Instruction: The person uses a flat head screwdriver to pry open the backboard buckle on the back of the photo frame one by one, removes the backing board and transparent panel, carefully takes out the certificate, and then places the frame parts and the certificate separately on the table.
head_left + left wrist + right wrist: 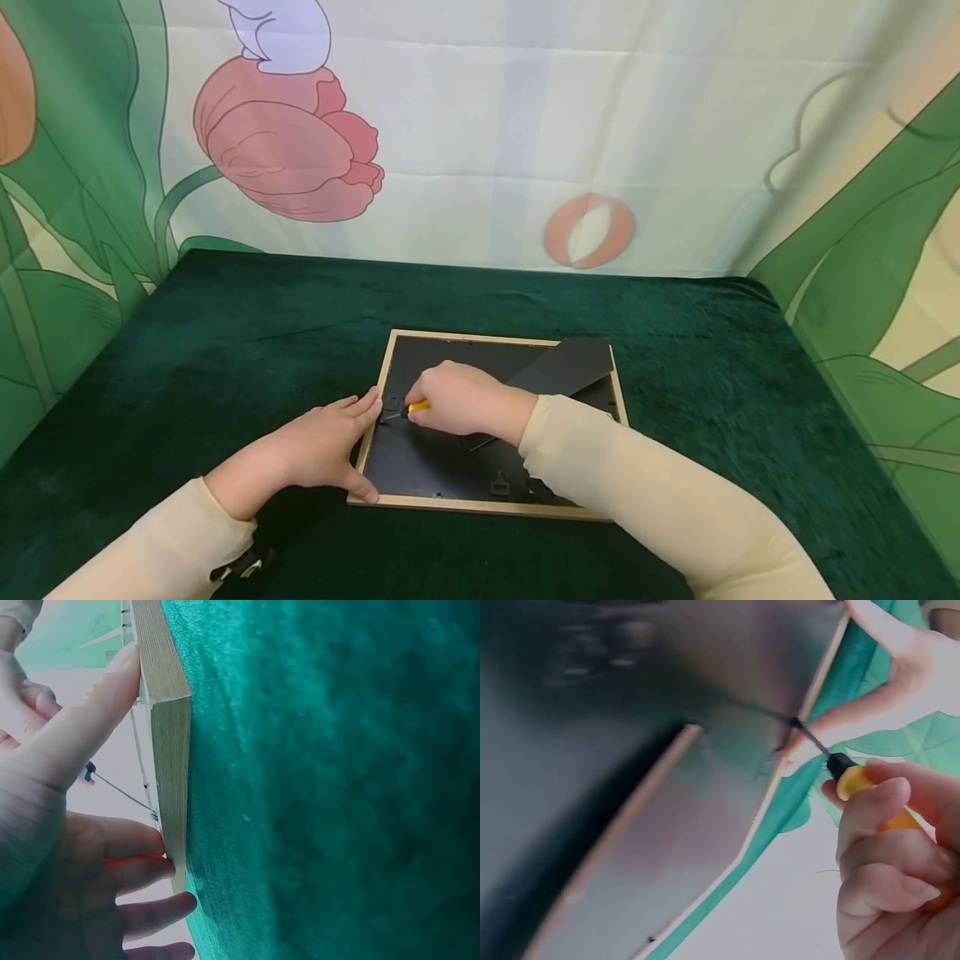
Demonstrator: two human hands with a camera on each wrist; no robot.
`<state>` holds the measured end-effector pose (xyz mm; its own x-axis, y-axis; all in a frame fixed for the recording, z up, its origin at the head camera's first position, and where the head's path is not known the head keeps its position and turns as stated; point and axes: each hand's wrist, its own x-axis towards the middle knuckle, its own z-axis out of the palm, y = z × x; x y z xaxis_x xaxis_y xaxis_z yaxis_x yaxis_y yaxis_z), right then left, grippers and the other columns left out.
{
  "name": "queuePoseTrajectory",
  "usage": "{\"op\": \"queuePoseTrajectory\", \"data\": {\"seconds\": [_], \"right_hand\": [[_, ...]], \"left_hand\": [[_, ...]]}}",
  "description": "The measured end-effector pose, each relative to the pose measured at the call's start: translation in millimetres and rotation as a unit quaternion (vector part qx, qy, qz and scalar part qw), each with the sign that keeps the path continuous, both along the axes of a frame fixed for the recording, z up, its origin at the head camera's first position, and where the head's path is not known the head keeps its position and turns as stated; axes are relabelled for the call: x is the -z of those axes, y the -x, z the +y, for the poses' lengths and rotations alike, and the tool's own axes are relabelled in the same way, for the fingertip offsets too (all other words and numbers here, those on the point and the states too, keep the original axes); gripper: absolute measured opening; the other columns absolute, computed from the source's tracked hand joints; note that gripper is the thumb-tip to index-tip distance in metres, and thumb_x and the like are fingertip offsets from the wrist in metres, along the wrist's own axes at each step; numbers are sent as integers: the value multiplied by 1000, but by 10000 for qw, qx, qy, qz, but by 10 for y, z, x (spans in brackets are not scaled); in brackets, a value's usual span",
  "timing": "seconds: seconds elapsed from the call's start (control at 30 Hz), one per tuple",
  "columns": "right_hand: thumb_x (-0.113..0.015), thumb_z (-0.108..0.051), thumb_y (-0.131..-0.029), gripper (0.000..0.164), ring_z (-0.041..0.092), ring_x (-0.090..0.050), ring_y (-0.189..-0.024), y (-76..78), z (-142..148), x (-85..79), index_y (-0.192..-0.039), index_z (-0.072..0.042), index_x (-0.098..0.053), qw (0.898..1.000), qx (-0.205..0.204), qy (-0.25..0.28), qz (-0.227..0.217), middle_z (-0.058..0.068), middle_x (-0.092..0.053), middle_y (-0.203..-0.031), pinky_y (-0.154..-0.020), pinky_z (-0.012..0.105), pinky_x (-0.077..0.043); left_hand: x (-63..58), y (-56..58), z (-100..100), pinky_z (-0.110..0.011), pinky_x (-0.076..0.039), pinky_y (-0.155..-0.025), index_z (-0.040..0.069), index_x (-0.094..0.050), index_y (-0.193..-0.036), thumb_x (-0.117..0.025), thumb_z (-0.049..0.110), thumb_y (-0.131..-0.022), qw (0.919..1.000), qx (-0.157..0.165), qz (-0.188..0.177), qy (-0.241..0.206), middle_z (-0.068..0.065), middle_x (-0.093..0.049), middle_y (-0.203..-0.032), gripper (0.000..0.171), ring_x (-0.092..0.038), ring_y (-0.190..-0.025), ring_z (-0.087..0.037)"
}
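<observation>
A picture frame (442,475) with a light wooden border lies back side up, its black backing board showing. My right hand (457,398) grips a screwdriver (896,817) with a yellow handle and black collar. In the right wrist view, the thin metal shaft reaches a small fastener at the frame's inner edge. My left hand (322,442) rests along the left border with fingers spread and straight, its thumb (82,724) by the near left corner. A black easel stand (570,367) lies slanted over the backing, partly hidden by the right forearm.
Dark green velvet cloth (712,358) covers the table around the frame. Behind it hangs a printed curtain (480,125) with flowers and leaves. A metal hanger (500,485) sits at the backing's near edge. Something small and dark (243,567) is by the left cuff.
</observation>
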<state>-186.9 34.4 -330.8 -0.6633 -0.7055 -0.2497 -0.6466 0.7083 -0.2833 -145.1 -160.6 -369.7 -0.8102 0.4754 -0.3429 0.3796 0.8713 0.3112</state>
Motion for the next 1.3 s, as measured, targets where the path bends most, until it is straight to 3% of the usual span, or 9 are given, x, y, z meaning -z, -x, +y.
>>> {"op": "queuePoseTrajectory", "data": {"seconds": [0.1,0.23,0.47,0.67,0.87,0.97,1.1,1.2,1.3], "right_hand": [[-62,-25,-91,27,8,-60,-80,-8,-73,-60,-115,-15,-69,9998,-30,-164,126,-1,-67,-110,-77,23,-51],[-62,-24,-90,23,8,-58,-71,-25,-199,-159,-109,-15,-70,9980,-29,-568,281,-3,-68,-94,-66,23,-51],[-60,-22,-90,20,10,-56,-62,-101,-464,-312,-107,-16,-70,9901,-62,-1288,555,-3,-66,-81,-52,22,-49],[-64,-22,-88,21,10,-57,-63,-110,-574,-360,-108,-17,-70,9882,85,-1417,571,-3,-67,-84,-50,22,-49],[-62,-24,-89,25,10,-58,-70,-54,-570,-341,-112,-15,-67,9903,76,-1289,505,-2,-67,-95,-54,23,-50],[-59,-25,-91,24,10,-57,-67,-14,-464,-298,-112,-13,-65,9951,136,-954,199,-1,-66,-90,-55,23,-49],[-57,-20,-92,23,12,-58,-65,64,-192,-215,-112,-10,-61,9954,296,-1,-906,-3,-63,-78,-57,23,-46],[-56,-13,-93,27,19,-63,-70,100,-11,-155,-119,-5,-59,9801,339,747,-1809,1,-65,-83,-62,23,-48],[-52,-7,-94,31,26,-66,-76,104,68,-103,-124,-1,-57,9611,434,1375,-2356,8,-67,-90,-66,23,-51]], "left_hand": [[-13,-3,-5,-60,-28,-101,-2,-30,-143,-77,62,-59,9999,36,0,-108,-19,-21,-151,116,-25,-133,-44],[-9,20,-70,-59,-27,-102,-1,-29,-144,-78,59,-62,9985,136,-190,-504,-18,-20,-151,113,-22,-135,-41],[60,112,-263,-56,-25,-104,5,-31,-145,-78,43,-72,9892,227,-576,-1327,-11,-28,-150,95,-18,-138,-37],[41,126,-238,-59,-30,-100,13,-39,-143,-80,42,-69,9904,403,-216,-1301,-6,-35,-147,89,-20,-137,-37],[34,116,-216,-59,-30,-100,11,-40,-142,-81,39,-69,9924,399,-118,-1158,-8,-33,-148,89,-20,-136,-40],[32,121,-209,-60,-29,-100,9,-38,-143,-81,41,-68,9941,327,-145,-1021,-10,-31,-148,92,-19,-136,-42],[24,133,-203,-60,-28,-100,7,-36,-143,-80,47,-67,9965,196,-237,-781,-10,-29,-149,97,-18,-137,-40],[24,140,-206,-59,-29,-100,7,-37,-143,-79,50,-66,9973,150,-282,-660,-10,-29,-149,97,-18,-137,-39],[27,140,-217,-59,-29,-100,7,-37,-143,-79,50,-66,9974,136,-317,-633,-10,-28,-150,97,-18,-137,-39]]}}
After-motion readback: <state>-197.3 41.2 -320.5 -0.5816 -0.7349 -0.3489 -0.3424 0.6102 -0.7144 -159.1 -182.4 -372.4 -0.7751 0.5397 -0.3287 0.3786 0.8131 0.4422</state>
